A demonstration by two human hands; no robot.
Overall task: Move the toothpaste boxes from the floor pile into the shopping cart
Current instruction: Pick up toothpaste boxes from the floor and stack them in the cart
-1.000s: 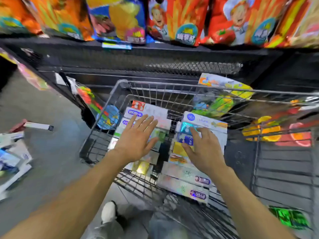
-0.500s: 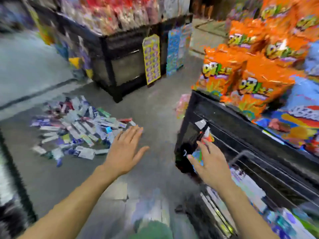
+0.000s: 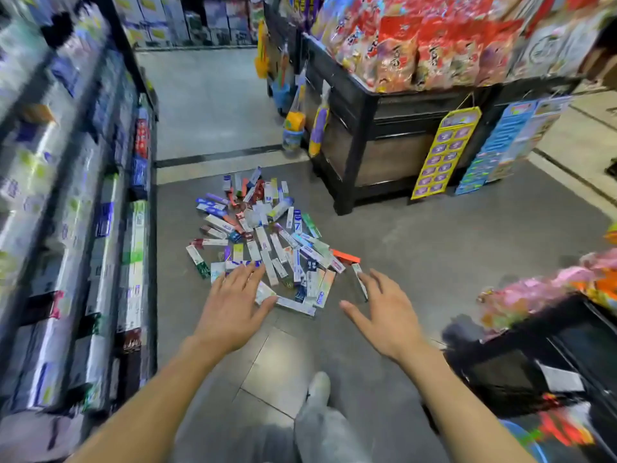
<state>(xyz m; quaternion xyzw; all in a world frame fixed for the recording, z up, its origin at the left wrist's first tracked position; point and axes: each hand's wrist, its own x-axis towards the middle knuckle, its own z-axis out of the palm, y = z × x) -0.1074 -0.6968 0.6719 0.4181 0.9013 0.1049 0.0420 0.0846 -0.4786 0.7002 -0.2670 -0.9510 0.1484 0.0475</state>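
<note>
A pile of several toothpaste boxes (image 3: 263, 238) lies scattered on the grey floor ahead of me. My left hand (image 3: 232, 309) is stretched out palm down, fingers straight, over the near left edge of the pile and holds nothing. My right hand (image 3: 384, 312) is spread open to the right of the pile, next to a single stray box (image 3: 360, 279), and is empty too. The shopping cart is out of view.
A long shelf of boxed goods (image 3: 83, 212) runs along the left. A black display stand (image 3: 384, 135) with red snack bags stands behind the pile. Another black stand with snacks (image 3: 551, 345) is at my right. My leg and shoe (image 3: 319, 389) are below.
My view has swung left from the cart to the floor pile. Both empty hands left the boxes in the cart and now reach out toward the pile.
</note>
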